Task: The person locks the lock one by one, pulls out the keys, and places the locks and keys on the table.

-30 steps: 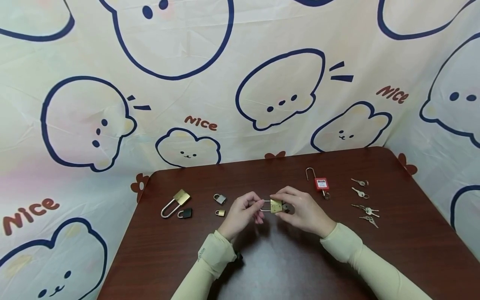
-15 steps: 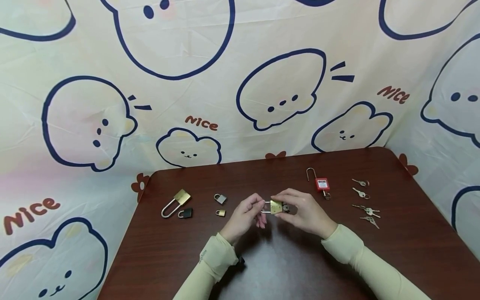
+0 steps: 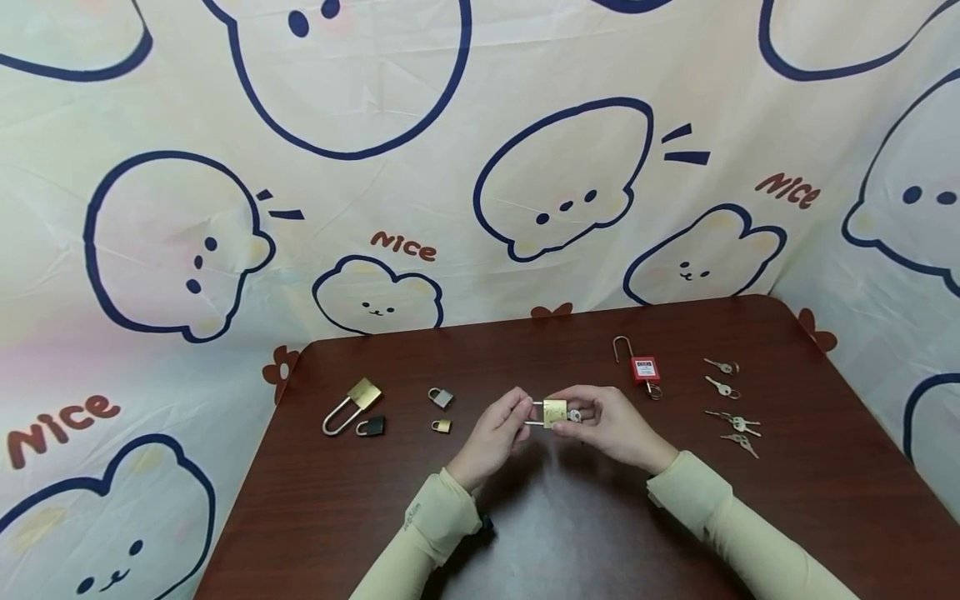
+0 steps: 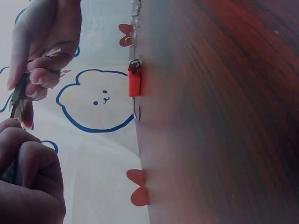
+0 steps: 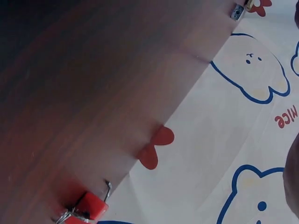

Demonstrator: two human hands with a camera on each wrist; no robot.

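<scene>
Held above the table between both hands is a brass padlock [image 3: 555, 413], its shackle pointing left in the head view. My left hand [image 3: 491, 433] pinches the shackle between thumb and fingers. With thumb and curled fingers, my right hand [image 3: 615, 429] grips the lock's body near its right end, where a key [image 3: 575, 415] sticks out. The left wrist view shows the left hand [image 4: 32, 177] low and the right hand [image 4: 44, 42] above it, with the lock seen edge-on between them. In the right wrist view only a blurred bit of hand [image 5: 293, 182] shows.
Left on the brown table [image 3: 420, 517] lie a long-shackled brass padlock [image 3: 363, 394], a black padlock [image 3: 371, 427], a grey one [image 3: 440, 397] and a tiny brass one [image 3: 441, 426]. Beyond the right hand lies an open red padlock [image 3: 644, 368]; several keys [image 3: 738, 422] lie farther right.
The right hand's fingers have slid from the lock's upper side toward its key end, so more of the body and key shows. Both hands have shifted slightly right.
</scene>
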